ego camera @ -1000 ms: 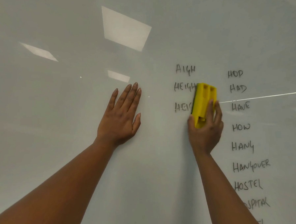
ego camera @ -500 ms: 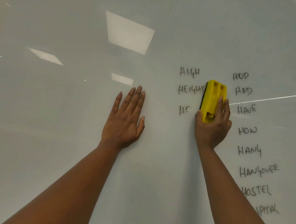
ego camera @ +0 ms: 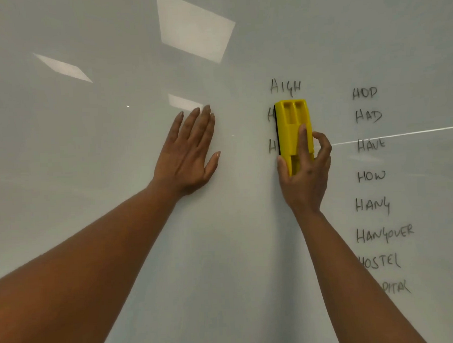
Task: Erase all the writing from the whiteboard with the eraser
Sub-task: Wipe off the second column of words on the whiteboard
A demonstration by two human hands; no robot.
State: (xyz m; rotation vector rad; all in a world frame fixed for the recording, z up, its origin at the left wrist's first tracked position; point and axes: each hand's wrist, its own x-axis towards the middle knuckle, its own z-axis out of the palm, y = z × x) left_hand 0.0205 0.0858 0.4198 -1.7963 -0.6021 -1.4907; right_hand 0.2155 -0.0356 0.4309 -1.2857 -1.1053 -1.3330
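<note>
You are gripping the yellow plastic block eraser [ego camera: 294, 135] in your right hand [ego camera: 305, 172], pressing it upright on the glossy white whiteboard [ego camera: 115, 177] just below the word HIGH [ego camera: 285, 87]. Your left hand [ego camera: 190, 152] is resting flat, fingers straight, to the left. The wiping is under way; next is likely clearing the leftover letters at the eraser's left edge, then HIGH and the right-hand column of words [ego camera: 372, 175].

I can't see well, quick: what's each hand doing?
Left hand: open, flat on the board.
Right hand: holding the eraser.
</note>
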